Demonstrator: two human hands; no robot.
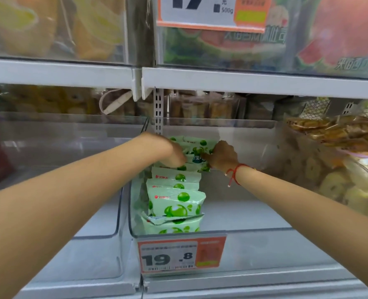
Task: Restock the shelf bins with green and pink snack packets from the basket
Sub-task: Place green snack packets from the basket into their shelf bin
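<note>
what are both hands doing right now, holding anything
Left hand: fingers curled on the green packets at the back of the bin.
Right hand: gripping the same green packets.

bin point(265, 234): clear plastic, smooth, glossy
green packets point(175, 203): plastic film, a slight sheen noted
shelf edge point(243, 82): white, matt
price tag point(182, 254): printed paper
wrist cord point(234, 174): red thread
</note>
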